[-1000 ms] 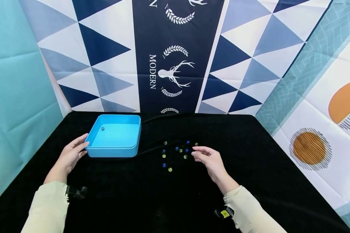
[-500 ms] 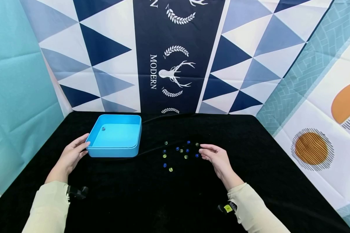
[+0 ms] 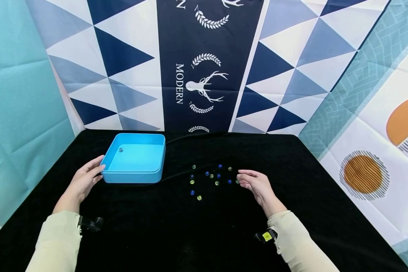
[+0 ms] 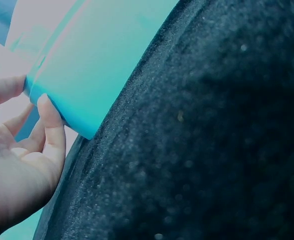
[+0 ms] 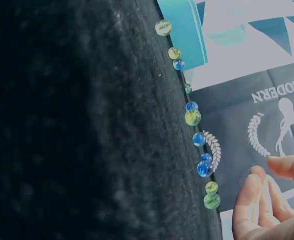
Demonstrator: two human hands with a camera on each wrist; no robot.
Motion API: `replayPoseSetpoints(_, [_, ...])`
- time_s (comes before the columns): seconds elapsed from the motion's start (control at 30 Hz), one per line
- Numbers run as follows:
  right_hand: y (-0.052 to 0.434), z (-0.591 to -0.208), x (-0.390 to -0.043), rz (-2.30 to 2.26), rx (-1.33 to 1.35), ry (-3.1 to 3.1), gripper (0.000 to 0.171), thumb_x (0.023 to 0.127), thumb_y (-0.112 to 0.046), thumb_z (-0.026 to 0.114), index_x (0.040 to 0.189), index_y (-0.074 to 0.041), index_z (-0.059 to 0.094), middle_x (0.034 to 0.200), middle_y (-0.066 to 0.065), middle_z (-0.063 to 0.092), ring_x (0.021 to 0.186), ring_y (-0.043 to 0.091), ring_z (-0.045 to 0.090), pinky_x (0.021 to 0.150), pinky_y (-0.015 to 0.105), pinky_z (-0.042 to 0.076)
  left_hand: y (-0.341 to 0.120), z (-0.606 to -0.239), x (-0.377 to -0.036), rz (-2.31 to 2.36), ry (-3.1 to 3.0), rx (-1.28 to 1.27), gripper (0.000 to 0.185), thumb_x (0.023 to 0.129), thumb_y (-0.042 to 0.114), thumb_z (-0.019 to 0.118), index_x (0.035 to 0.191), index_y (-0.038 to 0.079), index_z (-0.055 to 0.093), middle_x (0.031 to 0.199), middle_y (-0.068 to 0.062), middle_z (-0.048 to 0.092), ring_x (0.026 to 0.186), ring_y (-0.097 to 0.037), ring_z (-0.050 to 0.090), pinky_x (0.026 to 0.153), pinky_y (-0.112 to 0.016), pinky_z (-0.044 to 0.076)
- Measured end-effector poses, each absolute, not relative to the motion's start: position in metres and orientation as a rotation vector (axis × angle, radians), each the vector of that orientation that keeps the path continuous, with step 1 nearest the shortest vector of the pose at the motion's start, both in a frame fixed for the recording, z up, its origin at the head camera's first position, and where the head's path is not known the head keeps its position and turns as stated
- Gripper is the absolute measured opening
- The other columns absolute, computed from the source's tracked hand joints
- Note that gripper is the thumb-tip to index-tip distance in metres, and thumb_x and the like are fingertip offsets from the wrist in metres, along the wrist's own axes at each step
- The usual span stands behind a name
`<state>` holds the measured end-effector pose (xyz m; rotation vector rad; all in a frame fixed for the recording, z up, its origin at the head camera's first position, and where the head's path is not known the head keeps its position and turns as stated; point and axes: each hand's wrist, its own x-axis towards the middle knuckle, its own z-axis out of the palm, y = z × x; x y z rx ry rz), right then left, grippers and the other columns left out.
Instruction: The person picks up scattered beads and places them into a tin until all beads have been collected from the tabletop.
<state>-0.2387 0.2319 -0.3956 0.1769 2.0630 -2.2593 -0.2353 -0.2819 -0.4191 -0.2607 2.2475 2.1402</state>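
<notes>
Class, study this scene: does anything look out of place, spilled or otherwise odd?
Yes: about a dozen marbles lie scattered loose on the black tablecloth, while only one marble sits inside the blue box. The left hand touches the box; the right hand is beside the loose ones.

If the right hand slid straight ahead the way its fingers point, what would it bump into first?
Probably the green marble just off the right hand fingertips, then the blue marble beside it. Depth is hard to judge.
</notes>
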Motion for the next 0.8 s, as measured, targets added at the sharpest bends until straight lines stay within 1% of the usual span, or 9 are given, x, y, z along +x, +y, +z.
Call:
replayPoseSetpoints(0.07, [0.234, -0.397, -0.239, -2.245, 0.189, 2.062, 0.038, 0.084, 0.001, 0.065, 0.119, 0.013, 0.053, 0.078, 0.003, 0.068, 0.067, 0.011, 0.063, 0.066, 0.022, 0.052, -0.282, -0.419, -0.236, 2.128, 2.256, -0.257, 0.068, 0.093, 0.038, 0.056, 0.149, 0.015, 0.024, 0.153, -0.013, 0.015, 0.114, -0.013, 0.041, 0.077, -0.013, 0.043])
replayPoseSetpoints(0.17, [0.237, -0.399, -0.240, -2.229, 0.205, 2.058, 0.041, 0.084, 0.001, 0.065, 0.120, 0.014, 0.051, 0.077, 0.003, 0.067, 0.066, 0.011, 0.063, 0.066, 0.022, 0.052, -0.281, -0.418, -0.236, 2.124, 2.255, -0.254, 0.068, 0.093, 0.038, 0.055, 0.149, 0.015, 0.023, 0.154, -0.012, 0.014, 0.120, -0.018, 0.037, 0.078, -0.013, 0.042])
replayPoseSetpoints(0.4, [0.241, -0.402, -0.245, -2.141, 0.178, 2.072, 0.046, 0.085, 0.002, 0.064, 0.124, 0.017, 0.046, 0.078, 0.004, 0.067, 0.065, 0.010, 0.062, 0.065, 0.023, 0.052, -0.281, -0.418, -0.236, 2.146, 2.238, -0.276, 0.068, 0.093, 0.037, 0.056, 0.149, 0.016, 0.024, 0.154, -0.012, 0.015, 0.117, -0.015, 0.039, 0.077, -0.013, 0.043])
replayPoseSetpoints(0.67, [0.245, -0.406, -0.251, -1.976, 0.160, 2.118, 0.038, 0.085, 0.004, 0.061, 0.119, 0.018, 0.049, 0.082, 0.006, 0.067, 0.066, 0.012, 0.062, 0.062, 0.022, 0.052, -0.281, -0.420, -0.237, 2.110, 2.292, -0.282, 0.067, 0.093, 0.039, 0.055, 0.149, 0.015, 0.024, 0.153, -0.014, 0.016, 0.118, -0.017, 0.039, 0.077, -0.013, 0.042])
replayPoseSetpoints(0.8, [0.247, -0.408, -0.254, -1.949, 0.101, 2.110, 0.036, 0.086, 0.007, 0.057, 0.117, 0.022, 0.046, 0.081, 0.006, 0.067, 0.065, 0.011, 0.062, 0.060, 0.022, 0.052, -0.281, -0.420, -0.237, 2.102, 2.302, -0.283, 0.068, 0.093, 0.040, 0.055, 0.149, 0.015, 0.024, 0.153, -0.014, 0.016, 0.115, -0.014, 0.040, 0.076, -0.013, 0.042])
